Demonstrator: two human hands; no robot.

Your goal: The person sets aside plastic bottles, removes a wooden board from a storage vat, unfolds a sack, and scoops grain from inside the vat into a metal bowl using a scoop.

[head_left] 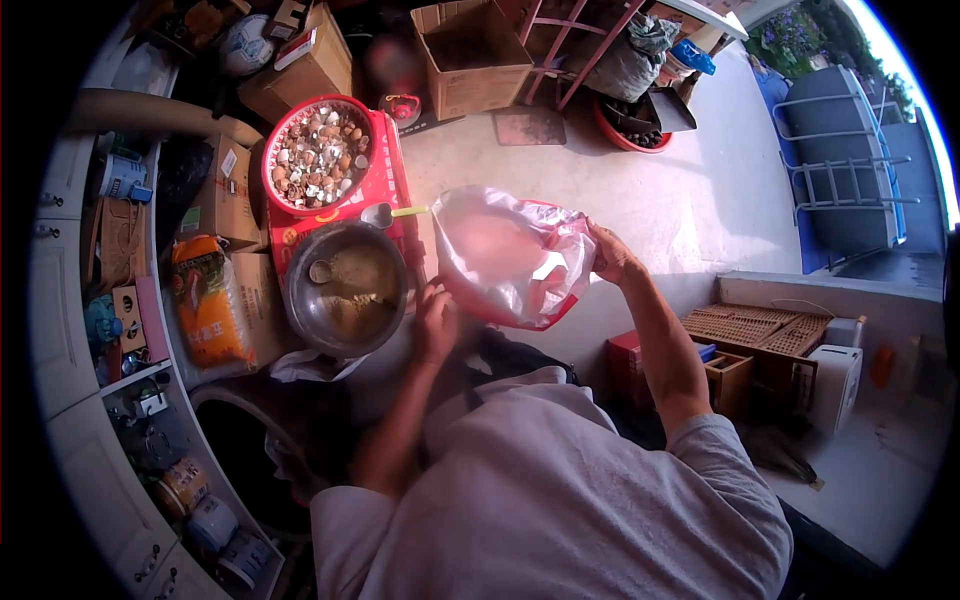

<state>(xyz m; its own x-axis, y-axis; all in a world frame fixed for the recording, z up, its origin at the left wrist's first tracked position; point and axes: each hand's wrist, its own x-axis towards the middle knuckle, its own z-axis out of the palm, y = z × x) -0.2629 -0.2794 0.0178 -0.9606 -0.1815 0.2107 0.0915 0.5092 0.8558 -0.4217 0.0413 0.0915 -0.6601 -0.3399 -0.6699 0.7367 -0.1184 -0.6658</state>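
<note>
A pink and white plastic bag (515,250) gapes open in front of me, its inside partly blurred. My right hand (612,258) is closed on the bag's right edge. At the lower left edge of the bag is my left hand (435,318), its fingers curled against the plastic. Left of the bag, a grey basin (298,318) holds brownish powder with a small round scoop (320,271) lying in it. A metal scoop with a green handle (410,211) rests between this basin and a red basin (270,180) full of broken eggshells (318,155).
Both basins stand on a red box (396,175). An orange sack (210,300) and cardboard boxes line the left side, near open shelves (185,440). An open carton (475,75) and a red tub (625,135) sit farther back. Wooden boxes (730,375) stand at right.
</note>
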